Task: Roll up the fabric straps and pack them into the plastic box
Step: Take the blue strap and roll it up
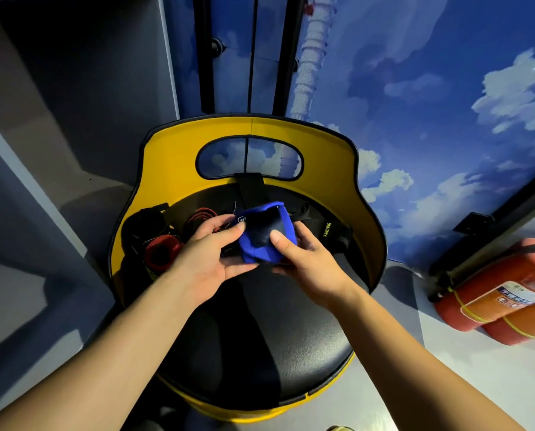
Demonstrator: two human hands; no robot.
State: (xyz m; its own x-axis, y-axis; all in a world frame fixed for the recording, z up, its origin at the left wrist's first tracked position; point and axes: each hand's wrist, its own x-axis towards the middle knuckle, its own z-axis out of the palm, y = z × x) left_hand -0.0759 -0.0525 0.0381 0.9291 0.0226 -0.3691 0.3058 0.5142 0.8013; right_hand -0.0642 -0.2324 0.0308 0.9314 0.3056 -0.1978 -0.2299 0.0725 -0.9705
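Note:
A blue and black fabric strap point(261, 236) is held over a black chair seat point(275, 343), partly rolled into a bundle. My left hand point(210, 253) pinches its left side, thumb on top and fingers beneath. My right hand point(303, 259) grips its right side with the thumb pressed on the dark middle. A rolled red strap point(162, 250) lies at the seat's left, with a second red roll point(202, 216) behind it. A black strap marked XUEYING point(328, 233) lies to the right. No plastic box is in view.
The chair has a yellow curved backrest point(172, 169) with an oval cut-out. Two red fire extinguishers point(502, 293) lie on the floor at the right. A wall with a sky-and-cloud mural point(431, 104) stands behind; grey panels point(42, 135) are to the left.

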